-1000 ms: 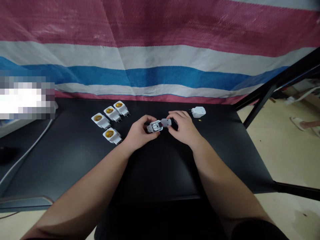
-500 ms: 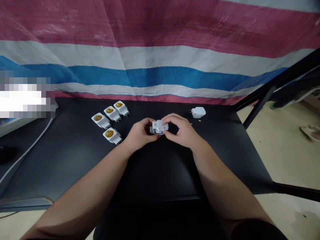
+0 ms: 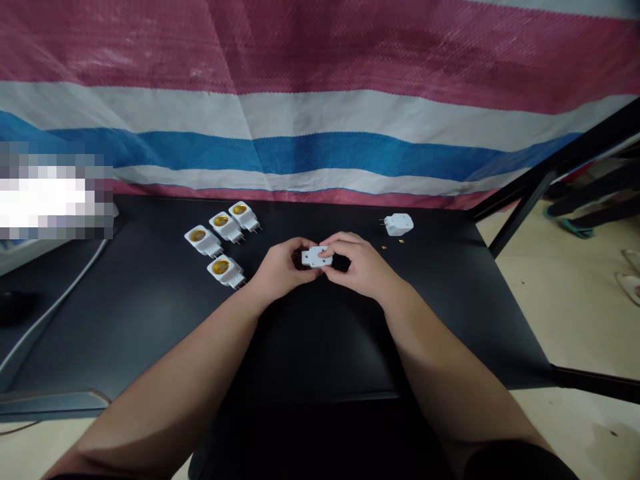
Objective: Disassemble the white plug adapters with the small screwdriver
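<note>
A: Left hand (image 3: 281,269) and right hand (image 3: 358,265)?
B: Both closed on one small white plug body (image 3: 317,257), pinched between fingertips just above the black table (image 3: 150,313), near the middle.
A: Grip firm?
B: Thumbs on top, fingers curled round each end; no gap showing.
A: Off to the left?
B: Four white lamp-socket adapters (image 3: 221,244) with yellow centres, clustered, prongs pointing right.
A: And right?
B: One closed white adapter (image 3: 399,225) lying apart, two tiny brass bits (image 3: 393,247) just in front. Striped tarp (image 3: 320,100) hanging behind.
</note>
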Available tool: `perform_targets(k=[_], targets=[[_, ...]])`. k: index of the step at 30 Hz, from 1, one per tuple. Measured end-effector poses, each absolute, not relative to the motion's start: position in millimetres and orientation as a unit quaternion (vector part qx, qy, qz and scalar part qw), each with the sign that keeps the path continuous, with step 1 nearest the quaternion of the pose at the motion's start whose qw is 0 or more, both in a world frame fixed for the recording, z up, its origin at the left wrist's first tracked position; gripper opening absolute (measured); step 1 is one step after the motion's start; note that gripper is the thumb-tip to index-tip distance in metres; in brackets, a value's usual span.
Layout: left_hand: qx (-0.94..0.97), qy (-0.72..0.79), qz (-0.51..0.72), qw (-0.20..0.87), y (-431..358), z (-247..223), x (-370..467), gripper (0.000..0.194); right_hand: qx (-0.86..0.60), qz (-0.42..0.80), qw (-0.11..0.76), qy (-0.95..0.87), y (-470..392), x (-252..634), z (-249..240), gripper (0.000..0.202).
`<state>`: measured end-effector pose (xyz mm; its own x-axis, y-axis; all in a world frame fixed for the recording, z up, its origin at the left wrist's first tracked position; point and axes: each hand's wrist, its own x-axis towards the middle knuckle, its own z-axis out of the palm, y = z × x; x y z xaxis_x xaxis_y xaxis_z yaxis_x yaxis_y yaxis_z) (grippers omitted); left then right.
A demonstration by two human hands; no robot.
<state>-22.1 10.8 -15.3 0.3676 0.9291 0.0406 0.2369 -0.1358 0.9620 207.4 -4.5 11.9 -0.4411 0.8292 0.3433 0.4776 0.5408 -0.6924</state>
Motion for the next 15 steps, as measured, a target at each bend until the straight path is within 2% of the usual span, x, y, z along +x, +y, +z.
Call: perform_targets(k=[6, 15], targets=[[0.667, 0.430, 0.353, 0.496, 11.6, -16.0, -22.0, 0.046, -0.425, 0.323, 0.323, -0.781, -6.1, 207.2, 14.2, 0.013], [0.681, 0.412, 0.351, 0.493, 11.5, -15.2, -23.4, 0.049, -0.432, 0.323, 0.299, -0.787, -3.9, 209.3, 17.5, 0.011]])
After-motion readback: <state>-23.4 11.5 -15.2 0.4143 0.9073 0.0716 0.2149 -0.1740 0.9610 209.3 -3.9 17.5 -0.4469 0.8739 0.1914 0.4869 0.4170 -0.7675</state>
